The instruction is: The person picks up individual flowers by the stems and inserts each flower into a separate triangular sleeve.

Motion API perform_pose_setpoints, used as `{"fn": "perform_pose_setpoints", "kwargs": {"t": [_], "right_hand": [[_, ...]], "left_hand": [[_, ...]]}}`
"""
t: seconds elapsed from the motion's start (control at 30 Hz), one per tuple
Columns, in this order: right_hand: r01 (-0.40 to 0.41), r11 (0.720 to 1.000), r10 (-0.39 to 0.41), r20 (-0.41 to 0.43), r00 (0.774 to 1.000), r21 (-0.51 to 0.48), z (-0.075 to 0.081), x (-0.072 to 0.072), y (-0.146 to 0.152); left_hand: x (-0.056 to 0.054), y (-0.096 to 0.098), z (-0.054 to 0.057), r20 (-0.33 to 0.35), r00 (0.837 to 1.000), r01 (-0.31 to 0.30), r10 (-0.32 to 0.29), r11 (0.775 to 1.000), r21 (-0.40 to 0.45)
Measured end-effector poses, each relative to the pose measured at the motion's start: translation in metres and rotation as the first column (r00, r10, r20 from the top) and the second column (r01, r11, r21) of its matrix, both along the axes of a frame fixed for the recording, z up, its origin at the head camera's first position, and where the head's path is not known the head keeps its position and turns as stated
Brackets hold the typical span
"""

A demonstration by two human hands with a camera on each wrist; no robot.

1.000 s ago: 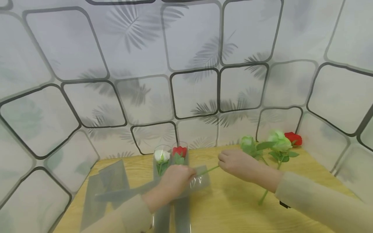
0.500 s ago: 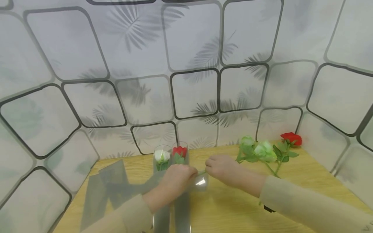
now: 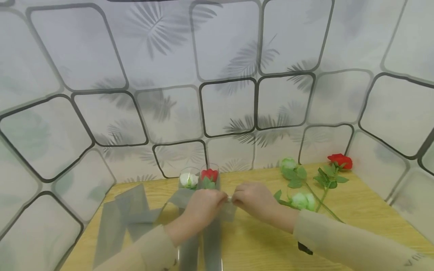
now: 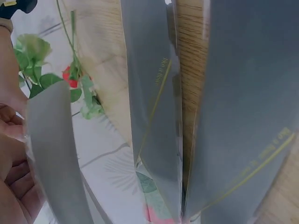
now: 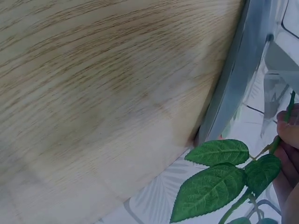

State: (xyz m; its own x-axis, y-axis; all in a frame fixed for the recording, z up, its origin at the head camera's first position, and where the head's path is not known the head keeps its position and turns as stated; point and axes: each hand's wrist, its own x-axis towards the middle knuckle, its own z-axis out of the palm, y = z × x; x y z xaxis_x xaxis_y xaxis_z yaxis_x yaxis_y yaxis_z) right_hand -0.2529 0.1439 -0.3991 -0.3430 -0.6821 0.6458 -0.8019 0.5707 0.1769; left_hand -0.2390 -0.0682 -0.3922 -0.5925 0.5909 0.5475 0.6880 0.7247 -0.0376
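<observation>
My left hand (image 3: pixel 205 205) grips the mouth of a grey flower sleeve (image 4: pixel 56 154), whose body bends away to the left. Close against it, my right hand (image 3: pixel 252 199) pinches the green stem (image 5: pixel 289 105) of an artificial rose, with the stem's end inside the clear mouth of the sleeve. That rose's pale green head (image 3: pixel 301 201) hangs to the right of the hand, and its leaves (image 5: pixel 210 191) show in the right wrist view. Just behind the left hand lie a white rose (image 3: pixel 188 180) and a red rose (image 3: pixel 209 175), each in its own sleeve.
More flat grey sleeves (image 3: pixel 110 229) overlap on the left of the wooden table (image 3: pixel 268 248). At the back right lie a loose pale green rose (image 3: pixel 289 163) and a loose red rose (image 3: pixel 340 161). A patterned cloth wall (image 3: pixel 227 109) encloses the back and sides.
My right hand has moved left until it meets the left hand, bringing the stem into the sleeve's mouth. The held rose's head has swung left and down. The left hand stays almost in place.
</observation>
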Motion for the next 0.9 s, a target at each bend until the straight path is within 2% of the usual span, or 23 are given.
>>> {"fn": "perform_pose_setpoints", "kwargs": {"t": [0.2, 0.43, 0.6, 0.77, 0.9], "right_hand": [[-0.029, 0.999, 0.029, 0.014, 0.999, -0.019, -0.005, -0.002, -0.001], [0.065, 0.992, -0.052, 0.120, 0.991, -0.106, -0.006, 0.004, -0.009], [0.094, 0.984, -0.075, 0.131, 0.989, -0.149, -0.009, 0.005, -0.015], [0.049, 0.989, -0.034, 0.106, 0.994, -0.141, -0.014, 0.004, -0.014], [0.030, 0.994, -0.016, 0.141, 0.990, -0.103, -0.013, 0.004, -0.011]], "left_hand": [[0.000, 0.000, 0.002, 0.031, 0.999, 0.011, -0.014, 0.997, 0.080], [0.002, 0.002, -0.001, 0.100, 0.995, 0.012, -0.025, 0.991, 0.130], [0.003, 0.003, 0.000, 0.136, 0.990, 0.002, -0.027, 0.984, 0.178], [0.003, 0.000, 0.000, 0.141, 0.990, -0.004, -0.023, 0.982, 0.188], [0.003, -0.002, 0.000, 0.144, 0.989, -0.014, -0.015, 0.981, 0.194]]}}
